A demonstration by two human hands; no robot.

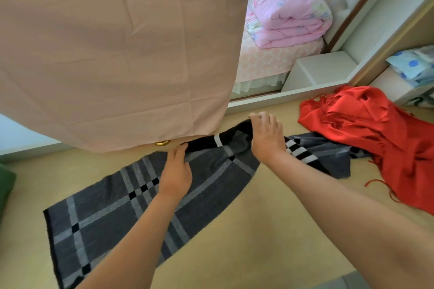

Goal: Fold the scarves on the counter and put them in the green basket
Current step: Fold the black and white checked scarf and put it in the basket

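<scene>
A grey plaid scarf [110,213] with black and pale stripes lies stretched across the beige counter [246,237], from lower left to right. My left hand [176,176] pinches the scarf's far edge near its middle. My right hand [266,135] grips the bunched dark fold of the same scarf a little further right. A red fringed scarf [375,134] lies crumpled on the counter at the right, over the plaid scarf's far end. A green edge, perhaps the basket [5,185], shows at the far left.
A large pink cloth [117,49] hangs over the upper left and hides what is behind it. A small gold object [162,142] peeks out under its hem. Beyond the counter are a bed with a folded pink quilt [286,7] and white shelves [328,70].
</scene>
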